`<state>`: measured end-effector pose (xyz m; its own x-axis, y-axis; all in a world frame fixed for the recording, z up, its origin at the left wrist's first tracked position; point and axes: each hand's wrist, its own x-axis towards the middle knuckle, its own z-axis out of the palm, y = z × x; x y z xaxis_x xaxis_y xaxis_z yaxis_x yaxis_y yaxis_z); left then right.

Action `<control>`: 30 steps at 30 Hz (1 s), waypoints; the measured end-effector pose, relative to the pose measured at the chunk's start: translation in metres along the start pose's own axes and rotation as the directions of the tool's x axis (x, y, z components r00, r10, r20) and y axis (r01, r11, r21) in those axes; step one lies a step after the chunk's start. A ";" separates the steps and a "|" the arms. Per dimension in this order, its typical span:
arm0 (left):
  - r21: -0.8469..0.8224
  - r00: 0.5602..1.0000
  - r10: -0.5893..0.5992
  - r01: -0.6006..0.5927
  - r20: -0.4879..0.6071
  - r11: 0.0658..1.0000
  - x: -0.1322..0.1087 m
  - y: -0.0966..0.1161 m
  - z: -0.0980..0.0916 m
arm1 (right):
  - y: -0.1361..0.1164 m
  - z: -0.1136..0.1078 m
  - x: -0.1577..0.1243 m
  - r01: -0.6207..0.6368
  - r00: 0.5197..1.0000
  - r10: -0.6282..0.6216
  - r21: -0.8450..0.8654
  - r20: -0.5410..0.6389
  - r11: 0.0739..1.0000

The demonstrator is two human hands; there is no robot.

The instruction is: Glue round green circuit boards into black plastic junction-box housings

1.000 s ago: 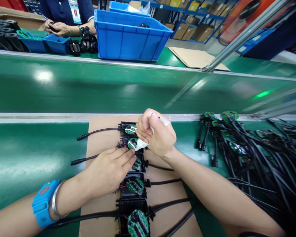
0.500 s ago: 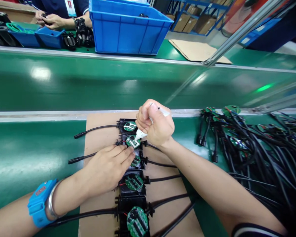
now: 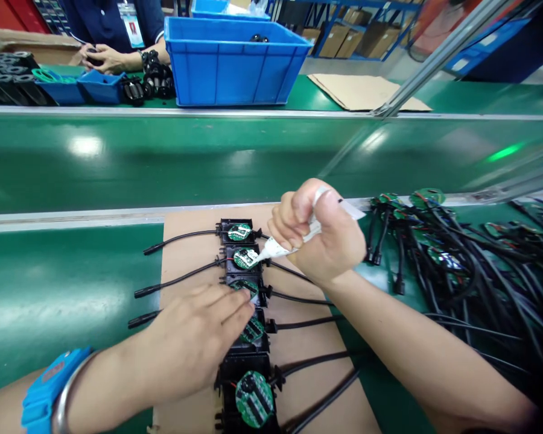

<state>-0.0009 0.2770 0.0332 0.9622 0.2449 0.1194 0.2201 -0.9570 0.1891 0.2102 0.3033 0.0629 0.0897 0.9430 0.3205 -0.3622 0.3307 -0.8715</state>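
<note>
My right hand (image 3: 332, 247) is wrapped around a white squeeze tube (image 3: 275, 248), tilted so its nozzle points down and left. The nozzle tip meets the right side of a round green circuit board (image 3: 244, 259) streaked with white paste. That board sits in the second black case from the far end. White paste also marks the farthest board (image 3: 239, 232). Palm down, my left hand (image 3: 199, 343) lies with fingers stretched out, fingertips over the third board (image 3: 243, 288) and partly covering the fourth (image 3: 252, 330). Closest to me, another board (image 3: 254, 399) shows no white paste.
The row of cases lies on a cardboard sheet (image 3: 308, 337), black cables leading out both sides. Cabled boards (image 3: 452, 259) are heaped at the right. Beyond a metal-edged rail stand a blue bin (image 3: 235, 72) and a co-worker's hands (image 3: 106, 59).
My left hand has slid nearer to me, from beside the second board to the third. The right hand and tube have shifted right, exposing more of the nozzle and the farthest case.
</note>
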 end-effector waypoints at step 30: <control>0.055 0.998 0.030 -0.026 -0.060 0.998 -0.027 0.013 0.024 | 0.011 0.029 -0.049 -0.150 0.986 0.149 0.015 0.069 0.989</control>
<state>-0.0197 0.2540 0.0094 0.9570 0.2253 0.1828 0.2032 -0.9702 0.1323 0.1750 0.2591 0.0485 -0.0292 0.9768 0.2121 -0.3852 0.1848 -0.9042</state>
